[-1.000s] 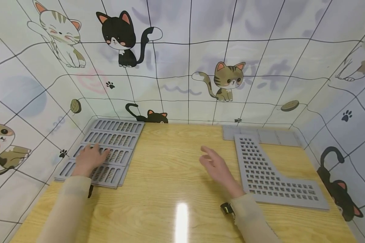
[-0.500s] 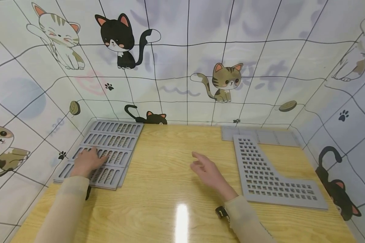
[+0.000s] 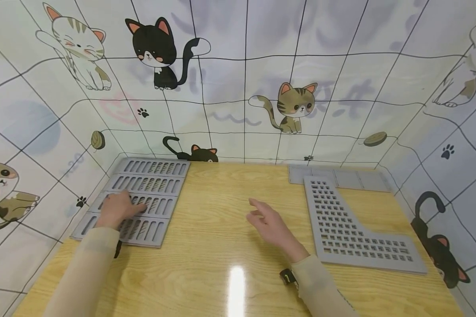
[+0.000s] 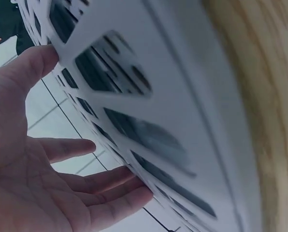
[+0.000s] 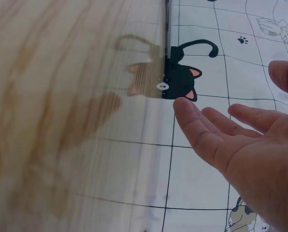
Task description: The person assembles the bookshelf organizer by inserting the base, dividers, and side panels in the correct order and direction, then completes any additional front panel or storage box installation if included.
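On the left of the table lies a stack of grey slotted panels, with rows of long rounded slots, some crossed by slanted bars. My left hand rests on the lower middle of the top panel, thumb spread to the right. The left wrist view has extended fingers and the thumb touching the slotted surface. My right hand hovers over the middle of the table, fingers loosely extended, holding nothing. In the right wrist view its fingers are apart from the table surface.
A grey L-shaped panel with many small square holes lies at the right. Behind it, partly covered, are flat light-grey plates. Walls printed with cats enclose the wooden table at the back and sides.
The top slotted panel has slid slightly right, so its right edge lines up with the one below; my left hand moved with it. My right hand has shifted slightly left.
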The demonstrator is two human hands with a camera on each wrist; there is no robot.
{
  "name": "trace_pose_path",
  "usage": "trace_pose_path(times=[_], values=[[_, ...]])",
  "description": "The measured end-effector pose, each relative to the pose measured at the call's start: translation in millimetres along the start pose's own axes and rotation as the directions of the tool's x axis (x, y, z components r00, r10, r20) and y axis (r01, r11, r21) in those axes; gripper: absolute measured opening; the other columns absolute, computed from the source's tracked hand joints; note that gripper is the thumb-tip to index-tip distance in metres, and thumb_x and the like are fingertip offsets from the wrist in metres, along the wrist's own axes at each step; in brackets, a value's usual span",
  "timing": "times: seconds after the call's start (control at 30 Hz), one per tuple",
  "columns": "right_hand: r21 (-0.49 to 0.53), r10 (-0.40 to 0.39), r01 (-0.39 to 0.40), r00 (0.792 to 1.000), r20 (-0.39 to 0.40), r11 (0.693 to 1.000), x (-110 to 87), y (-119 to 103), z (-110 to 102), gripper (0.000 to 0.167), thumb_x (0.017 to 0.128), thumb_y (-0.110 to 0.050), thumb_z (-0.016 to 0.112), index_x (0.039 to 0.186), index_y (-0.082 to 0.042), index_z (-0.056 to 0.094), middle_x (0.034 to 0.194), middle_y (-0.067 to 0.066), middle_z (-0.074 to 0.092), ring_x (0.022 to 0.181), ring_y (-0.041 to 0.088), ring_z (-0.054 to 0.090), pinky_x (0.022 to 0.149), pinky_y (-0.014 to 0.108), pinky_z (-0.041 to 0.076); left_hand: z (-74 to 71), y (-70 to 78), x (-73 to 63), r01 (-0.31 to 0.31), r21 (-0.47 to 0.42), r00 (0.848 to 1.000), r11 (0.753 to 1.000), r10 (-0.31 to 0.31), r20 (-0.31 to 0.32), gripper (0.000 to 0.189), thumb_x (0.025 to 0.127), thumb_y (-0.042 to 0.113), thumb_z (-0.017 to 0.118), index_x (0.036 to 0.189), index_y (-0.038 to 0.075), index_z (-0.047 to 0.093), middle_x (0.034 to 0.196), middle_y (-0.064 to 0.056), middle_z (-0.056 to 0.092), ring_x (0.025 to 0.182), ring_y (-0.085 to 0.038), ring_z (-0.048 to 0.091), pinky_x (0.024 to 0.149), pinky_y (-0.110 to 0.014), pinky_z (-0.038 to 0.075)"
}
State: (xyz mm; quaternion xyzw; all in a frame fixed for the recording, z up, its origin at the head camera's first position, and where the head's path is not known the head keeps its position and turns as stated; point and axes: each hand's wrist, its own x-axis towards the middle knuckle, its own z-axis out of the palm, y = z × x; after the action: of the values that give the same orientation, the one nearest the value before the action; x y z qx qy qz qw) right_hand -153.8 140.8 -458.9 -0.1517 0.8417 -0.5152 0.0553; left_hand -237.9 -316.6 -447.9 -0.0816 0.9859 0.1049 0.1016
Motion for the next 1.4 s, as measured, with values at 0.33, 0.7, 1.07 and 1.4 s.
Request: trace_pose_path(times=[0.33,0.7,1.07,1.4], values=[[-0.055,0.016,-0.017,1.000,-0.014,0.998,0.3,1,-2,0.053,0.107,-0.021,0.057,0.154,0.000,0.044,0.157,0.020,0.045,0.128,0.041,0.059,0.101,0.052,0.053,3.6,21.8,-10.4,-0.027,0.006,1.000,1.000,0.027,-0.014,0.089,0.087,0.051,0.073,0.130,-0.022,0.045,0.113,-0.048,0.053,0.110,-0.067,0.052,0.090,-0.070,0.048],[-0.185,-0.016,0.009,0.999,-0.040,0.983,-0.7,1,-6,0.046,0.103,-0.018,0.060,0.144,0.003,0.056,0.154,0.025,0.047,0.107,0.041,0.068,0.094,0.053,0.057,13.0,51.4,-18.2,-0.044,0.031,0.998,0.999,0.045,-0.037,0.087,0.084,0.051,0.076,0.125,-0.020,0.049,0.109,-0.045,0.056,0.107,-0.064,0.054,0.090,-0.069,0.049],[-0.219,0.016,-0.023,0.999,-0.034,0.976,-1.2,4,-8,0.045,0.105,-0.019,0.059,0.144,0.002,0.056,0.155,0.024,0.046,0.110,0.044,0.067,0.098,0.055,0.054,18.2,72.4,-25.9,-0.067,0.081,0.996,0.994,0.071,-0.054,0.086,0.084,0.052,0.078,0.123,-0.019,0.051,0.102,-0.043,0.058,0.099,-0.058,0.059,0.082,-0.064,0.052],[-0.227,0.017,-0.022,1.000,-0.025,0.974,-2.0,4,-10,0.044,0.105,-0.017,0.059,0.143,0.004,0.056,0.153,0.025,0.047,0.110,0.044,0.066,0.098,0.057,0.054,20.0,96.3,-32.6,-0.075,0.058,0.996,0.995,0.078,-0.047,0.096,0.083,0.055,0.077,0.134,-0.020,0.046,0.104,-0.045,0.057,0.101,-0.060,0.058,0.081,-0.065,0.054]])
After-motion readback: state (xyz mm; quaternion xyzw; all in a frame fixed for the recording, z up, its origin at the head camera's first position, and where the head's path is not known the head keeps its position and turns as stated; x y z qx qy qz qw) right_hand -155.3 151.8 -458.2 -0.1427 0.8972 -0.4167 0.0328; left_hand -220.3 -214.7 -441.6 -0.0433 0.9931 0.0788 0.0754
